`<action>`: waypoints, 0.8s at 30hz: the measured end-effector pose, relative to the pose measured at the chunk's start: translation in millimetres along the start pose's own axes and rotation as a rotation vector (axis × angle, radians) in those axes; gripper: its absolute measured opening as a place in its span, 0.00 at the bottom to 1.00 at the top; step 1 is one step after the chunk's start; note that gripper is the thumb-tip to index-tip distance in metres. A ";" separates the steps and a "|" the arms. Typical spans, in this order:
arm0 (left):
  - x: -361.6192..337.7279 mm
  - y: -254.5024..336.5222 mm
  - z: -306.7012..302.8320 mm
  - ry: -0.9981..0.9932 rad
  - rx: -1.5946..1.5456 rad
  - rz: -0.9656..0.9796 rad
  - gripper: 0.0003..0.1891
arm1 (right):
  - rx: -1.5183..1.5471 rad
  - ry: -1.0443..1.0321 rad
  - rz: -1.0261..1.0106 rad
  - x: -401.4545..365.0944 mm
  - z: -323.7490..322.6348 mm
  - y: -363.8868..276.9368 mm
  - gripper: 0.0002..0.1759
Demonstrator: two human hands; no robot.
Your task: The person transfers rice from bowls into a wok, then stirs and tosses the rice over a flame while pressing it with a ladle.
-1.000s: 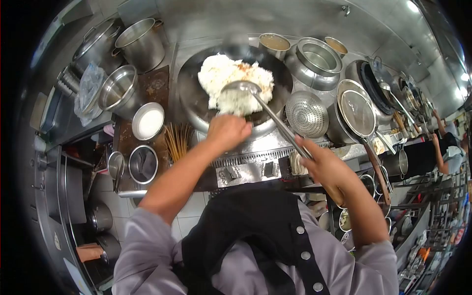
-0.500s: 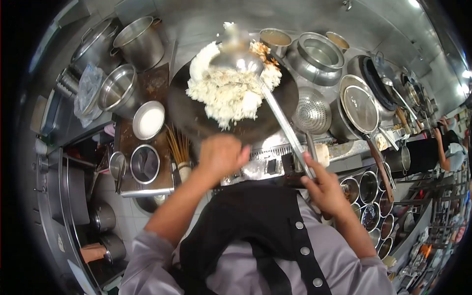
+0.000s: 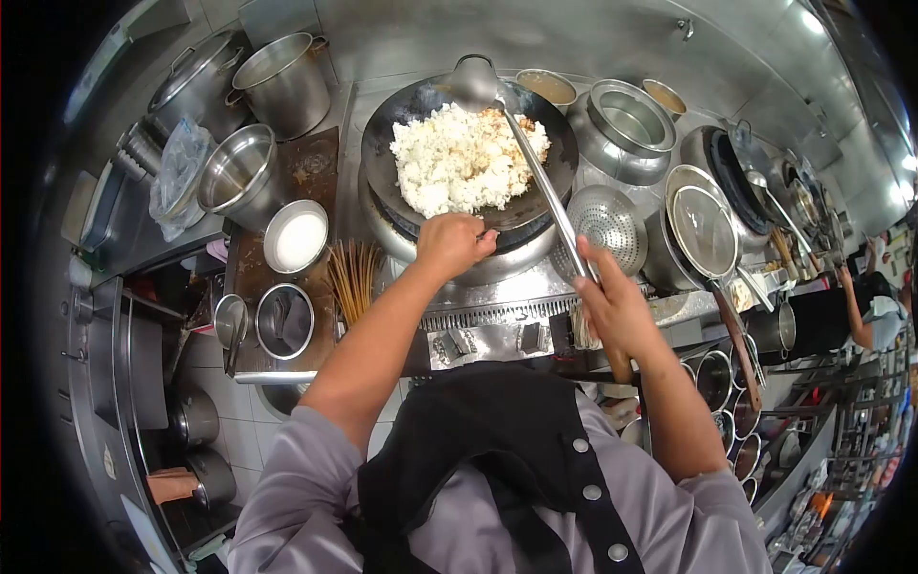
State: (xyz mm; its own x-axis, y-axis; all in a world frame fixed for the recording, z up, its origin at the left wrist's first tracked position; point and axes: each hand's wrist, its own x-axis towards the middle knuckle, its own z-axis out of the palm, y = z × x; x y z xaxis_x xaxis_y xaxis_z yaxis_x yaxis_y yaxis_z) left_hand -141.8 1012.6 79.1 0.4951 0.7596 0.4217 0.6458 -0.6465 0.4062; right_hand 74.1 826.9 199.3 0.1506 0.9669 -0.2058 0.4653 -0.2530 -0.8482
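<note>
My left hand (image 3: 454, 246) is closed around the near edge of a black wok (image 3: 557, 180), which rests over the stove burner. White rice (image 3: 459, 158) fills the middle of the wok, with reddish-brown patches on its far right side. In my right hand (image 3: 617, 301) is the long metal handle of a ladle (image 3: 547, 182). The ladle's bowl sits at the far side of the wok, just behind the rice. Its wooden handle end shows below my right hand.
A perforated skimmer (image 3: 607, 230) lies right of the wok, beside a mesh strainer (image 3: 706, 230). A bowl of white granules (image 3: 295, 241) and a bamboo brush (image 3: 352, 277) are to the left. Steel pots (image 3: 279, 88) stand behind them. Another person's arm (image 3: 854, 311) shows far right.
The wok has moved away from me and settled over the burner. Rice that was in the air has dropped into it, and the ladle's bowl has shifted to the far rim.
</note>
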 end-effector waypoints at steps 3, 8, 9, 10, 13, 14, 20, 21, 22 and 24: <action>-4.1 -2.5 0.9 0.012 0.000 0.049 0.22 | 0.009 -0.115 0.147 16.5 9.6 12.3 0.29; -27.3 37.6 -34.7 -0.143 0.009 0.057 0.23 | -0.211 -0.259 0.183 -20.8 -33.5 -20.8 0.30; -26.5 48.1 -47.0 -0.196 0.022 0.092 0.23 | -0.216 -0.284 0.212 -49.3 -55.3 -27.2 0.30; -19.3 52.4 -53.5 -0.199 0.021 0.098 0.23 | -0.223 -0.316 0.243 -63.7 -70.9 -25.1 0.30; -31.1 55.0 -43.5 -0.260 -0.058 0.055 0.22 | -0.240 -0.364 0.292 -65.3 -63.1 -9.4 0.30; -30.7 45.8 -17.9 -0.134 -0.003 0.058 0.22 | -0.251 -0.291 0.266 -53.0 -44.3 2.2 0.31; -124.3 64.7 -31.5 -0.226 0.096 0.130 0.21 | -0.336 -0.050 -0.053 -38.2 14.5 62.9 0.32; -121.5 68.0 -48.7 -0.230 0.122 0.132 0.21 | -0.248 -0.067 -0.040 -62.4 8.2 66.9 0.32; -99.0 65.3 -58.5 -0.182 0.160 0.116 0.20 | -0.161 -0.091 -0.019 -81.2 4.0 67.6 0.32; -47.8 50.1 -57.5 -0.076 0.130 0.117 0.20 | -0.084 -0.105 -0.009 -102.9 -0.3 54.0 0.32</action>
State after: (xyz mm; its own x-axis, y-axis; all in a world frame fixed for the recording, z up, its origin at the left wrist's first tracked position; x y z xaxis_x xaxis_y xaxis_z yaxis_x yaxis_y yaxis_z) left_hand -166.5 939.8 126.0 0.6108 0.6859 0.3954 0.6484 -0.7200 0.2473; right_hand 84.0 713.7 174.9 0.0564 0.9661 -0.2520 0.5379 -0.2420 -0.8075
